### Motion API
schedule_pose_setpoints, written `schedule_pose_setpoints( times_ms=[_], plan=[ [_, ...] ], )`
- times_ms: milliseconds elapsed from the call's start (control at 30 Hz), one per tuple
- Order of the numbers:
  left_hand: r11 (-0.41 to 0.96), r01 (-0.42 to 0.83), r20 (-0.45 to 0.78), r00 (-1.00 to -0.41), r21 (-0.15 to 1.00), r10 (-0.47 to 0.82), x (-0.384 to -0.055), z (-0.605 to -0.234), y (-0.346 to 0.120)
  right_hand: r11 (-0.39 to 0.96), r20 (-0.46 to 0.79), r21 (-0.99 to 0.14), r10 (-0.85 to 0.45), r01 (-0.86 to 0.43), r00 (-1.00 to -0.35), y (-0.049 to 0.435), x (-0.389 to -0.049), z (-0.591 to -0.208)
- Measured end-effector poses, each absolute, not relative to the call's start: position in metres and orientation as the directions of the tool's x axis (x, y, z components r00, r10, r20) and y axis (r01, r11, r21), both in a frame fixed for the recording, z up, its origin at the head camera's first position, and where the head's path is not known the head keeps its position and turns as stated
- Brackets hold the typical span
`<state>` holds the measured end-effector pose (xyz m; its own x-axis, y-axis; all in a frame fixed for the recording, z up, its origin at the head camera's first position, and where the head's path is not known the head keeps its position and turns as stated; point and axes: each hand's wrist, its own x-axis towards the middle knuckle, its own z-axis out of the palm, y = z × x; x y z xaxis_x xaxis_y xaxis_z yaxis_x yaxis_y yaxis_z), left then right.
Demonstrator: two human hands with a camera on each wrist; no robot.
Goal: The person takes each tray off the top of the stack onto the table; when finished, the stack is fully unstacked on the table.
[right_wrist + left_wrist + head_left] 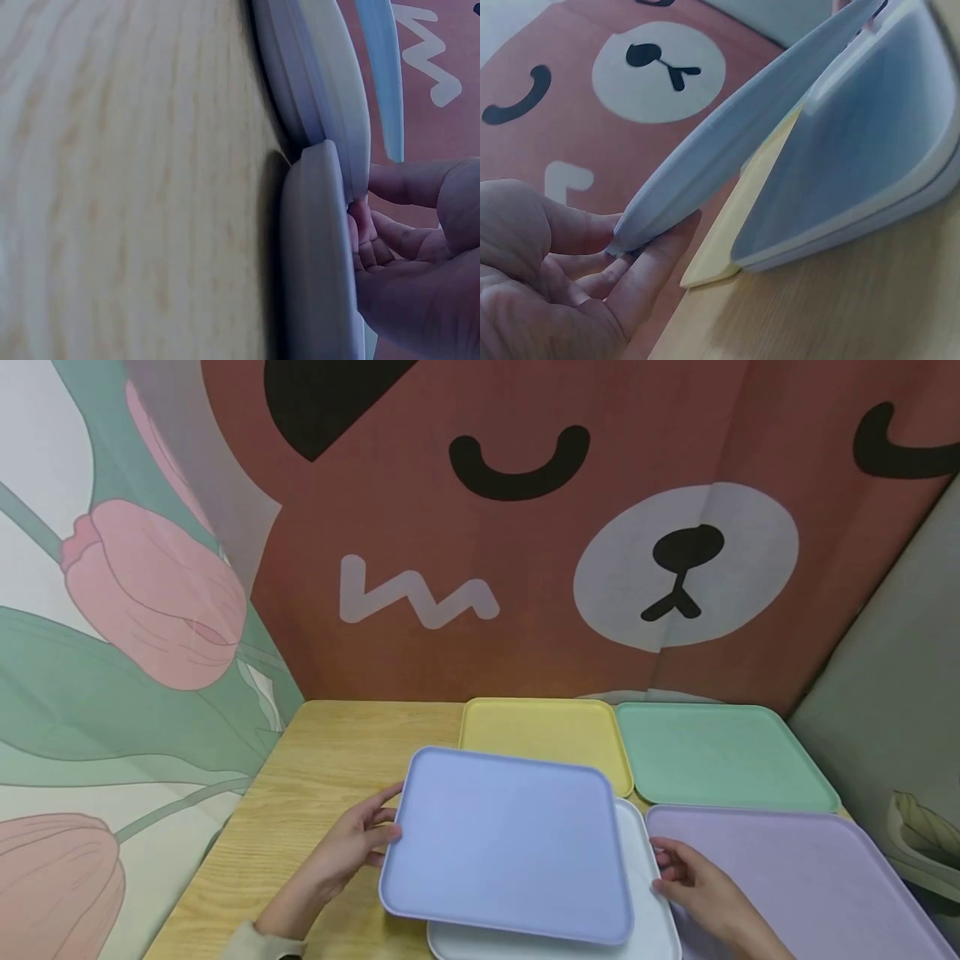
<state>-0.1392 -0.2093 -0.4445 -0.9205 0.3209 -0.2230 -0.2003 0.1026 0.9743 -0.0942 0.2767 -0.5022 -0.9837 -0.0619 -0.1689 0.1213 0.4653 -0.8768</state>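
A blue tray [510, 843] is raised and tilted over a white tray [651, 868] on the table. My left hand [352, 839] pinches its left edge, thumb on top and fingers beneath, as the left wrist view shows. My right hand [705, 889] is at the white tray's right edge, its thumb and curled fingertips pinching the rim [358, 127]. The blue tray [386, 82] stands apart from that hand in the right wrist view. Most of the white tray is hidden under the blue one in the head view.
A yellow tray [540, 727] and a green tray [723, 756] lie side by side at the back of the wooden table [345, 743]. A purple tray [795, 868] lies at the right, against the white one. Behind hangs a bear-patterned curtain [405, 668].
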Motion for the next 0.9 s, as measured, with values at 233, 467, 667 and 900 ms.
schedule_pose_setpoints(
  times_ms=[233, 467, 667, 900],
  plan=[
    [0.118, -0.181, -0.208, -0.938, 0.976, 0.277, -0.149, -0.447, -0.221, 0.469, -0.215, -0.865, -0.022, 0.18, -0.976, 0.275, -0.097, -0.504],
    [0.121, -0.177, -0.203, -0.948, 0.977, 0.246, -0.158, -0.45, -0.229, 0.448, -0.245, -0.867, -0.003, 0.217, -0.97, 0.275, -0.097, -0.505],
    [0.112, -0.168, -0.188, -0.962, 0.979, 0.198, -0.167, -0.452, -0.24, 0.43, -0.246, -0.876, -0.005, 0.22, -0.969, 0.275, -0.097, -0.506],
    [0.1, -0.179, -0.192, -0.97, 0.979, 0.151, -0.177, -0.454, -0.248, 0.431, -0.262, -0.871, 0.004, 0.238, -0.965, 0.275, -0.098, -0.507]
  ],
)
